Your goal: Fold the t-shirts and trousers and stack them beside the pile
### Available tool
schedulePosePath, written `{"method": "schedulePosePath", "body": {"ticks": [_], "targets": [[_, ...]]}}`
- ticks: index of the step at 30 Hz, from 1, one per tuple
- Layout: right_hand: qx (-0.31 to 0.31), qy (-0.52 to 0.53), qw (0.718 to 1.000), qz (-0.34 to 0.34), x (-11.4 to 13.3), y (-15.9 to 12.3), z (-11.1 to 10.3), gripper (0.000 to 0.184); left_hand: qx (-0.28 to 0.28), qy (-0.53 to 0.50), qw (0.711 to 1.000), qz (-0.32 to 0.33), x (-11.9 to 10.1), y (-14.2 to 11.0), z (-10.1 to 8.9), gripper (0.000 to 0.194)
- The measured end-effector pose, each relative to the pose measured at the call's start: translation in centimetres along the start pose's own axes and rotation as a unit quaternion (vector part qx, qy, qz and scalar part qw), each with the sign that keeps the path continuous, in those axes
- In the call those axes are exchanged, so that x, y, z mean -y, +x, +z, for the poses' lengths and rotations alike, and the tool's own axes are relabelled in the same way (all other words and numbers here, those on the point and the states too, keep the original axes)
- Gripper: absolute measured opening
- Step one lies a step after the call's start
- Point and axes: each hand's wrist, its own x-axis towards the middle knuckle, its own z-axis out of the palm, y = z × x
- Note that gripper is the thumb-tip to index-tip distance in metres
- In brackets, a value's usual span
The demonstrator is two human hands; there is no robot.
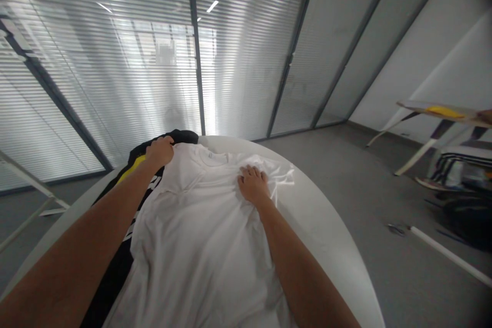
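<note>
A white T-shirt point(207, 220) lies spread out and wrinkled, its neckline at the far side. My left hand point(160, 150) is closed on the shirt's left sleeve edge, fingers curled; the fingertips are partly hidden. My right hand point(253, 184) rests on the shirt's upper right chest with its fingers apart, holding nothing. Beside the right hand, the right sleeve point(282, 174) is bunched up. Under and left of the shirt lies a black garment point(115, 271) with yellow and white parts, mostly covered by the shirt and my left forearm.
Both garments lie on a round white table point(326, 225). Beyond it stands a glass partition with blinds point(154, 77). On the right are a second table point(430, 108) with a yellow item, a dark heap point(469, 215) and a white pole point(449, 253) above the grey floor.
</note>
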Motion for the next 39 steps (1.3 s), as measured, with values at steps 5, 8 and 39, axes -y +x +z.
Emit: {"method": "schedulePosePath", "body": {"ticks": [5,8,39], "targets": [[-0.001,0.005,1.000,-0.004,-0.2,0.0,0.3,0.050,-0.059,0.082,0.992,0.073,-2.3,-5.4,1.9,0.046],[0.002,0.005,1.000,-0.006,-0.2,0.0,0.3,0.049,-0.023,0.117,0.985,0.124,-1.1,-7.5,3.4,0.052],[-0.065,0.097,0.942,0.315,-8.9,0.9,-4.1,0.057,0.067,0.095,0.989,0.092,-1.6,-12.4,4.8,0.053]]}}
